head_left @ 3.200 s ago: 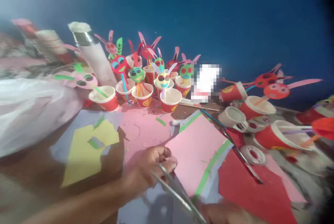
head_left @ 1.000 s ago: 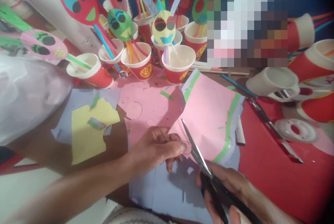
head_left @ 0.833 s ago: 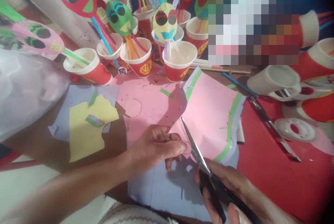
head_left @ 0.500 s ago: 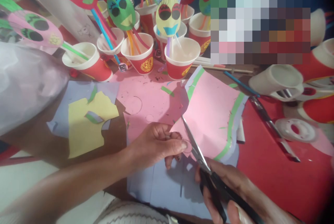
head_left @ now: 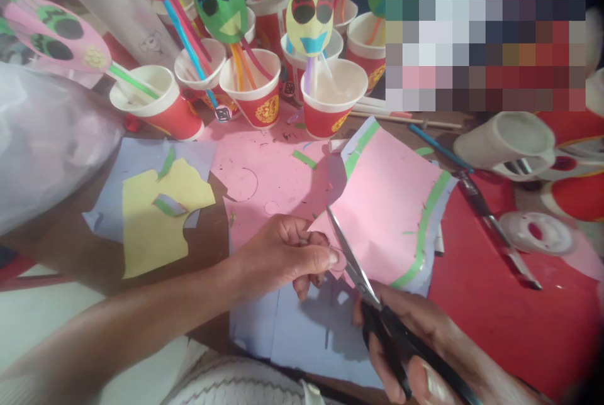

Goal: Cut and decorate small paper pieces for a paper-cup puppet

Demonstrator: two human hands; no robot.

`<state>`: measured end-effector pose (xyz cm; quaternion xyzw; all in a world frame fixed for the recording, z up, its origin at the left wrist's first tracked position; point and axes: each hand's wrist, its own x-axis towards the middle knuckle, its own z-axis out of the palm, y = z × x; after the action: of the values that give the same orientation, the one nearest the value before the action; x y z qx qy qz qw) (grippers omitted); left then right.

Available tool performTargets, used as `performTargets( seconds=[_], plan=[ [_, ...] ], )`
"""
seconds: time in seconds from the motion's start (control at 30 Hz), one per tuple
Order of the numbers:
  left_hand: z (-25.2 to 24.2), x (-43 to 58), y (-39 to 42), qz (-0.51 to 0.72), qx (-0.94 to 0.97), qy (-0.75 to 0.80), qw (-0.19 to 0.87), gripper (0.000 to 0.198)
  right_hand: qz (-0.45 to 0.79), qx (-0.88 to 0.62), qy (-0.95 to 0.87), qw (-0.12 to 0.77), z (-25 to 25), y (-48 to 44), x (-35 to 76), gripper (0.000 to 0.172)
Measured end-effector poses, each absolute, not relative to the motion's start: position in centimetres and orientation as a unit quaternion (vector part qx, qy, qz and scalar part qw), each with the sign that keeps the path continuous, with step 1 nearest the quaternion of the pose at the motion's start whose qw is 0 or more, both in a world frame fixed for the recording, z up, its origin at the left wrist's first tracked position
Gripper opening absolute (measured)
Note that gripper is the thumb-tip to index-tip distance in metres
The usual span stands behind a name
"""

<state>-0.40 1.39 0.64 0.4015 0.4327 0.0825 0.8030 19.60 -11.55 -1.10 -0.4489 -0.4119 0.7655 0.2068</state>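
Note:
My left hand [head_left: 302, 257] pinches the near left corner of a pink paper [head_left: 382, 204] between thumb and fingers, beside a small drawn circle partly under the thumb. Green strips and pale blue edging run along two sides of that paper. In my right hand [head_left: 406, 342] are black-handled scissors [head_left: 358, 279], fingers through the loops. Their metal blades point up and away, lying at the pink paper just right of my left thumb. Whether the blade tips are apart I cannot tell. Beneath both hands lies a pale blue sheet [head_left: 302, 329].
Red paper cups [head_left: 259, 94] holding paper faces on sticks stand along the back. A yellow paper [head_left: 155, 222] lies left, near a white plastic bag [head_left: 51, 147]. On the right are a utility knife [head_left: 500, 229], a tape roll [head_left: 535, 232] and a white mug [head_left: 504, 141].
The view has shifted slightly, so the cups sit a little higher in the picture. Both hands keep nearly the same hold on the paper and scissors.

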Motion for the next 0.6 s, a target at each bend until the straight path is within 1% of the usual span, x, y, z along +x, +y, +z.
performTargets(
  seconds=[0.17,0.3,0.43,0.5,0.6],
  plan=[
    [0.6,-0.5,1.4,0.076,0.411,0.429,0.801,0.019,0.742,-0.485,-0.415,0.206,-0.9,-11.3,19.5,0.07],
    [0.4,-0.6,1.4,0.072,0.411,0.424,0.804,0.019,0.751,-0.474,-0.417,0.195,-0.6,-11.1,19.5,0.074],
    [0.3,-0.9,1.4,0.082,0.412,0.398,0.816,0.019,0.755,-0.468,-0.409,0.207,-0.6,-11.2,19.3,0.073],
    [0.4,-0.9,1.3,0.096,0.417,0.38,0.82,0.022,0.762,-0.458,-0.4,0.223,-0.5,-11.0,19.1,0.073],
    [0.6,-0.8,1.0,0.097,0.427,0.379,0.815,0.025,0.771,-0.441,-0.392,0.241,0.0,-10.5,18.6,0.069]
  ],
)
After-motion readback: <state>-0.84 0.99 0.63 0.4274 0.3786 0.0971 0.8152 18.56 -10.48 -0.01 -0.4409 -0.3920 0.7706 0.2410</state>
